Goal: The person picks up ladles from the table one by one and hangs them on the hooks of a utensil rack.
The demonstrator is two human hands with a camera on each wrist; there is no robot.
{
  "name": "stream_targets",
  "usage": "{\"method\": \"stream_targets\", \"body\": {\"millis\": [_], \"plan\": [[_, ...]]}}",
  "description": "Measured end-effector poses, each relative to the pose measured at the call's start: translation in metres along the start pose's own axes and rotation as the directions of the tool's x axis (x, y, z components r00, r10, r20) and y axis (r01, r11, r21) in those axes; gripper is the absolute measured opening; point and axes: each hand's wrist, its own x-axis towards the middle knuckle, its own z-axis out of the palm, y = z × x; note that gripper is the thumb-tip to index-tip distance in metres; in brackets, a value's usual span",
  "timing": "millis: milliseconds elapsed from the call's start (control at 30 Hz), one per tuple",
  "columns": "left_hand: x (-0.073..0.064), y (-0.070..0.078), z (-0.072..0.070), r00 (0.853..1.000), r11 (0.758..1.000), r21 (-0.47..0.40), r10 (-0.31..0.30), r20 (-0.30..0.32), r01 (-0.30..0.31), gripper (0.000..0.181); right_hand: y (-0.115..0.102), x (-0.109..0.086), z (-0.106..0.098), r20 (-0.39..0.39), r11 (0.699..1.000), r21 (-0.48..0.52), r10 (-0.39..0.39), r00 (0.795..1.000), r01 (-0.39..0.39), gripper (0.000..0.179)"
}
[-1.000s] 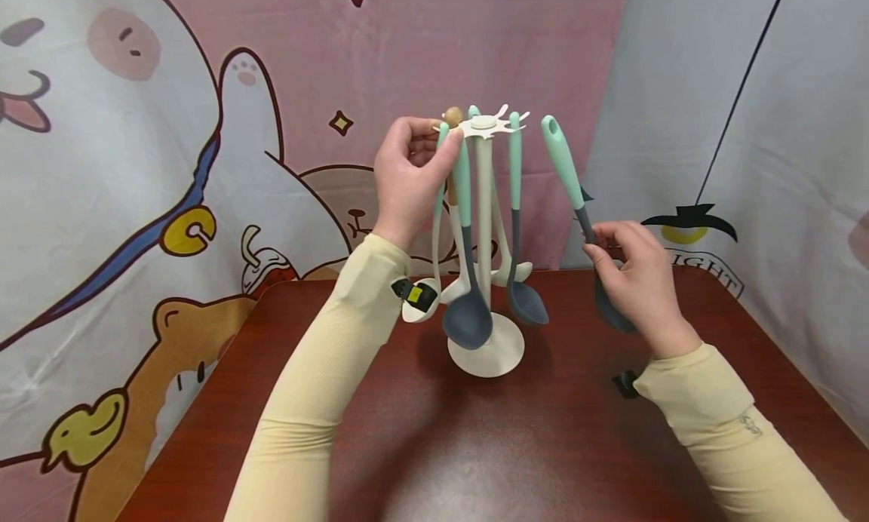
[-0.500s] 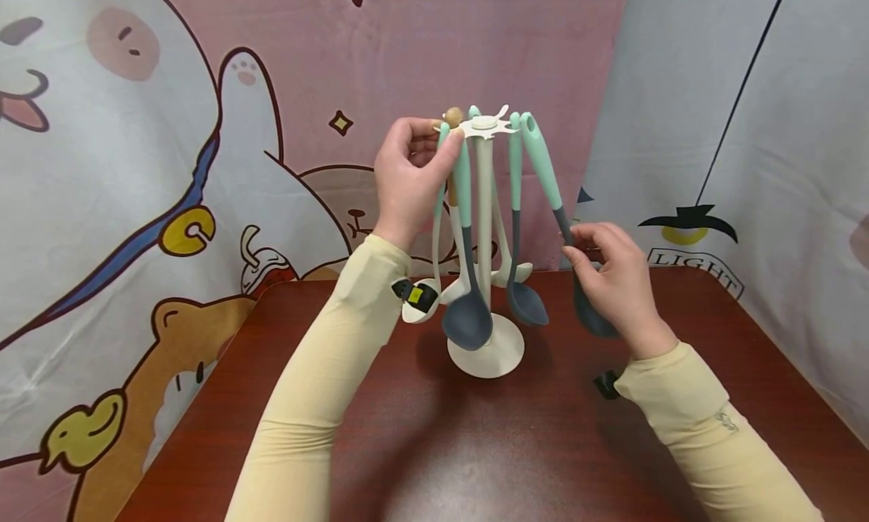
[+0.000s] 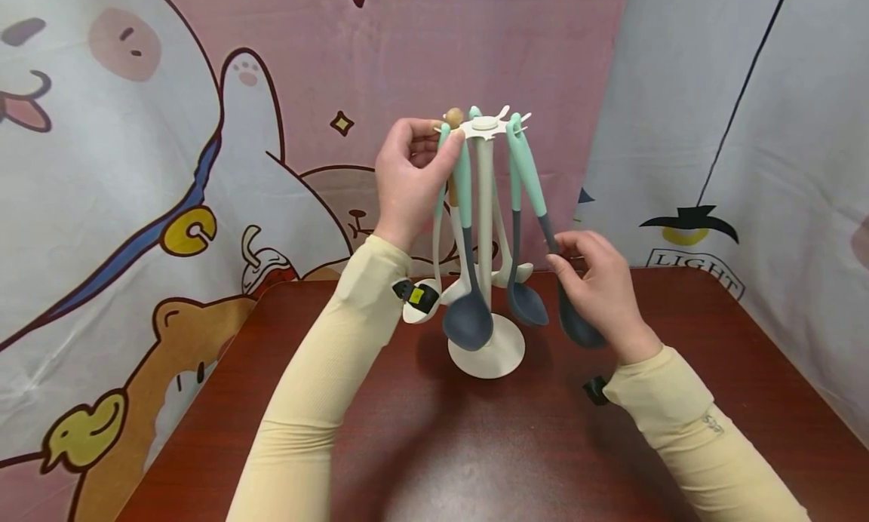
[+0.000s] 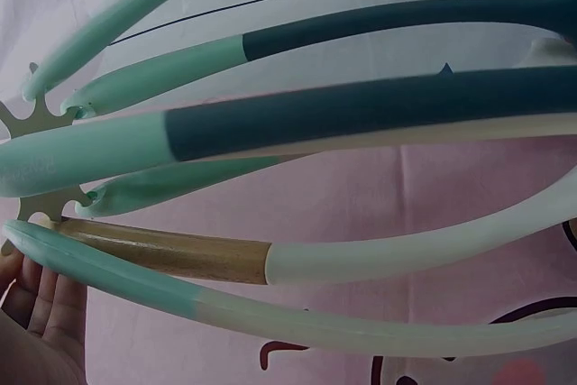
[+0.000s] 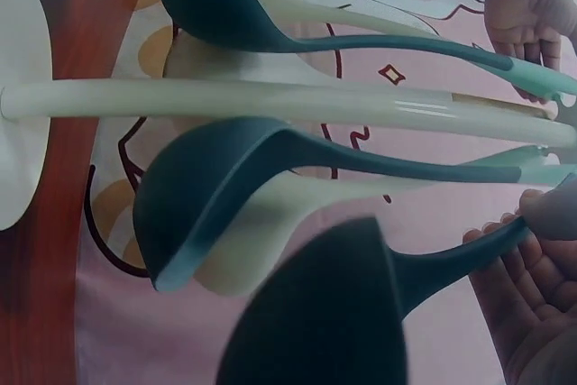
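Note:
A cream utensil stand (image 3: 485, 205) rises from its round base (image 3: 486, 360), topped by a pronged disc. My left hand (image 3: 416, 176) pinches the disc's left edge between thumb and fingers. In my right hand (image 3: 600, 292) is a ladle (image 3: 526, 164) with a mint handle and dark grey bowl, gripped at its grey shaft. It leans, bowl down to the right. Its handle end meets a right-hand prong in the left wrist view; whether the hole sits over it I cannot tell. Close beside it hangs another grey ladle (image 3: 526, 305).
Hanging at the front is a third grey ladle (image 3: 468, 322). Cream-headed utensils, one with a wooden handle (image 4: 180, 254), hang on the left and behind. The stand is on a reddish-brown table (image 3: 434, 446), with a printed cloth (image 3: 529, 47) behind.
My right hand has moved left and slightly down with the ladle, bringing its handle end from clear of the stand to a right-hand prong. My left hand stays at the disc.

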Motion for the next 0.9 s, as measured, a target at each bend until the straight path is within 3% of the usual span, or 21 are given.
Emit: {"method": "stream_targets", "body": {"millis": [300,567,767,900], "plan": [[-0.001,-0.001,-0.002,1.0,1.0,0.012,-0.013,0.007,0.013,0.027,-0.003,-0.005,0.005,0.087,0.998,0.063,0.012,0.996,-0.017,0.024],[-0.003,-0.001,-0.003,1.0,1.0,0.018,-0.013,0.006,0.013,0.03,0.0,-0.012,-0.003,0.146,0.996,0.086,0.008,0.989,-0.021,0.029],[-0.014,-0.007,-0.013,0.998,0.992,0.111,0.049,0.042,-0.054,0.05,0.011,-0.023,-0.017,0.175,0.999,-0.002,0.045,0.984,-0.045,0.035],[-0.029,-0.015,-0.025,0.987,0.958,0.246,0.129,0.094,-0.149,0.063,0.022,-0.033,-0.026,0.199,0.997,-0.05,0.067,0.978,-0.058,0.039]]}}
